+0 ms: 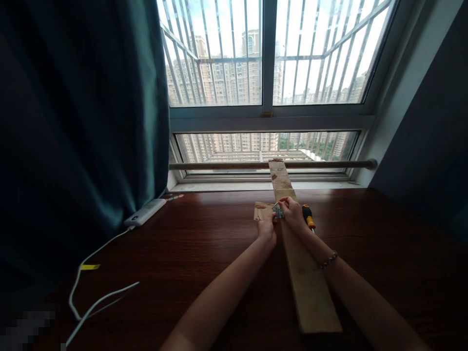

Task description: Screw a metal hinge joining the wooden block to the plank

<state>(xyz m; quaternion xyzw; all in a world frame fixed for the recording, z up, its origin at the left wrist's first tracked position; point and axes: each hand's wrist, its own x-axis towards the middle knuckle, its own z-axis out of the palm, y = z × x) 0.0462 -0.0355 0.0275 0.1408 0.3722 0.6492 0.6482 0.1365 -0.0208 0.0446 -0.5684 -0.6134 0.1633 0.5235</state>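
A long wooden board [310, 287] lies lengthwise on the table, its far end by the window rail. My left hand [267, 229] is closed on a short wooden block [262, 211] beside the board's left edge. A small silver metal hinge [279, 212] sits between the block and the board, under my fingers. Over the board, my right hand [293, 213] is closed in a pinch at the hinge. A thin, shiny piece shows at its fingertips, too small to name surely. Just right of that hand lies a black and yellow screwdriver [307, 215].
The dark red-brown table [204, 243] reaches the window sill. On its left lie a white power strip [148, 213], a white cable [106, 297] and a yellow tag [90, 267]. A blue curtain [146, 97] hangs at the left. A horizontal rail [226, 166] crosses the window.
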